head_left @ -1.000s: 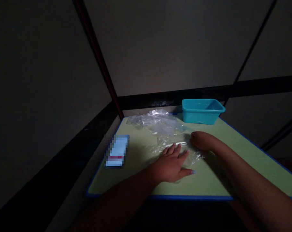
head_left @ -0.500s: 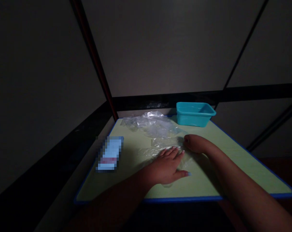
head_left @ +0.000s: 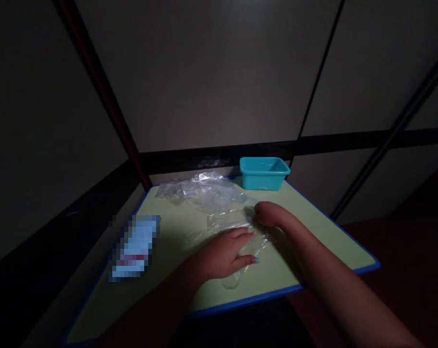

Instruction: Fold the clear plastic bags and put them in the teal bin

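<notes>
Crumpled clear plastic film point(head_left: 204, 193), loosely spread, lying flat

You're looking at a pale green tabletop point(head_left: 313, 246) edged in bright blue, a turquoise plastic tub point(head_left: 264, 176), a colourless clear plastic film point(head_left: 204, 195) with whitish glints, and a blurred light-blue packet point(head_left: 135, 249) crossed by a reddish band.

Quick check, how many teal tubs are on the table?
1: a teal plastic tub at the far edge of the pale green table, beyond the crumpled clear plastic; no others show.
</notes>
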`<state>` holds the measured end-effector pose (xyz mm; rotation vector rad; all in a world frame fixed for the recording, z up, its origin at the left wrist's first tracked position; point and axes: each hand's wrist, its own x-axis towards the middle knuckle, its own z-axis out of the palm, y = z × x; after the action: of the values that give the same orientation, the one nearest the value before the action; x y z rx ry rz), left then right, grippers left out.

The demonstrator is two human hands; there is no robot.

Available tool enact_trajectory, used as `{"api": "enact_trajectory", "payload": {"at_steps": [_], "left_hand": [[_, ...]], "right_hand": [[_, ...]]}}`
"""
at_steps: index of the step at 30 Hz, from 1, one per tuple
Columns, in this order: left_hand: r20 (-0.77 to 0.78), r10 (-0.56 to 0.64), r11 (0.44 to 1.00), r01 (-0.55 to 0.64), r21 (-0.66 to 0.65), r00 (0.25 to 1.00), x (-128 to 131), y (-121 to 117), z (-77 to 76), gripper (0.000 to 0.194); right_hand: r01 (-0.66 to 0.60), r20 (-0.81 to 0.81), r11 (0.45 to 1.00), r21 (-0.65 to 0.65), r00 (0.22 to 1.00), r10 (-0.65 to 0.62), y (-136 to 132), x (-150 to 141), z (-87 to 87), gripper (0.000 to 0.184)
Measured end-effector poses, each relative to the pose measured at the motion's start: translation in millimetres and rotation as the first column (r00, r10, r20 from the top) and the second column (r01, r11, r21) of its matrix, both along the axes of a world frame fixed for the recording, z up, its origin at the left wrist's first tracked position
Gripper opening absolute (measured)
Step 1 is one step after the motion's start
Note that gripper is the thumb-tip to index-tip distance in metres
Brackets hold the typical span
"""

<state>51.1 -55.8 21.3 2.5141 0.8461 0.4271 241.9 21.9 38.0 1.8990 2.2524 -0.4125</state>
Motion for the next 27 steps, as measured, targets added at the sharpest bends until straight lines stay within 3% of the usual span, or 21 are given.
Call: {"api": "enact_trajectory", "payload": {"at_steps": [6, 10, 15, 18, 20, 22, 25, 27], "left_hand": [[-0.146, 0.07, 0.997, -0.071, 0.003, 0.987, -2, 5, -13.5, 0.067], [-0.226, 0.279, 0.96, -0.268, 0.079, 0.933, -6, 9, -20.7, 0.073], [-0.324, 0.605, 0.795, -0.525, 0.304, 0.727, -11, 15, -18.2, 0.072], [-0.244, 0.754, 0.647, -0.625, 0.437, 0.61, -11, 17, -12.5, 0.075], [-0.16, 0.791, 0.579, -0.641, 0.504, 0.59, -10, 17, -9.2, 0.074], [-0.134, 0.744, 0.613, -0.588, 0.528, 0.655, -7, 15, -7.9, 0.071], [-0.222, 0.533, 0.791, -0.387, 0.475, 0.817, -2, 11, -9.9, 0.067], [-0.287, 0.388, 0.877, -0.255, 0.407, 0.876, 0, 10, -12.7, 0.066]], "right_hand": [[0.003, -0.038, 0.997, -0.083, 0.999, -0.006, -2, 2, 4.9, 0.026], [-0.011, -0.097, 0.993, -0.115, 0.995, -0.001, -4, 6, 7.0, 0.022], [0.055, -0.163, 0.982, -0.182, 0.983, -0.085, -2, 9, 4.2, 0.02], [0.038, -0.155, 0.986, -0.16, 0.986, -0.063, -1, 9, 2.7, 0.02], [0.022, -0.135, 0.988, -0.153, 0.99, -0.043, -2, 9, 3.4, 0.02], [-0.005, -0.125, 0.984, -0.177, 0.992, -0.018, -3, 9, 5.0, 0.021], [-0.05, -0.15, 0.969, -0.244, 0.989, 0.013, -5, 13, 7.7, 0.021], [-0.058, -0.157, 0.959, -0.276, 0.988, 0.015, -5, 16, 9.2, 0.023]]}}
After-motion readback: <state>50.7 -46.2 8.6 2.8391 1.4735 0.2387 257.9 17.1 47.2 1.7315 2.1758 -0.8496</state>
